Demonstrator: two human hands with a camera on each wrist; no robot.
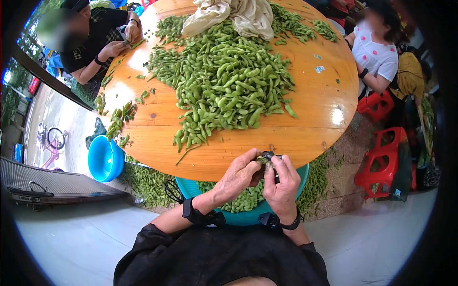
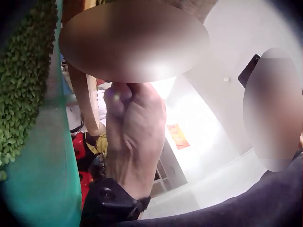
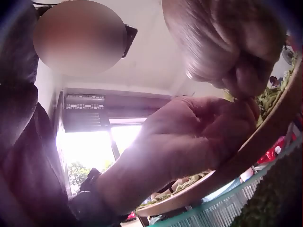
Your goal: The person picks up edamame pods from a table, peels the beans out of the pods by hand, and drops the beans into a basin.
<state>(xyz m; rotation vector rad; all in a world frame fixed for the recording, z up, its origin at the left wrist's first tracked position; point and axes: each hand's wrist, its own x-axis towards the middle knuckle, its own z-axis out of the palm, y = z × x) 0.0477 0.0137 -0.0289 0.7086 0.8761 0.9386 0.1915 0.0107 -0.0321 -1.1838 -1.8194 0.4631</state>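
Observation:
Above the near edge of the wooden table (image 1: 315, 107), both hands meet fingertip to fingertip in the head view. The left hand (image 1: 237, 174) pinches a small green soybean pod (image 1: 262, 159) from the left. From the other side, the right hand (image 1: 283, 188) pinches the same pod between thumb and fingers. Something dark shows at the fingertips, and the fingers partly hide the pod. Below the hands stands a teal plastic basket (image 1: 243, 218) holding many shelled green beans (image 1: 245, 201). A large heap of soybean pods (image 1: 234, 88) covers the middle of the table.
A beige cloth (image 1: 250, 19) lies over the heap's far side. Two other people sit at the table, one left (image 1: 107, 26), one right (image 1: 377, 59). Pods (image 1: 148, 183) cover the floor beside a blue basin (image 1: 102, 159). Red stools (image 1: 381, 164) stand at the right.

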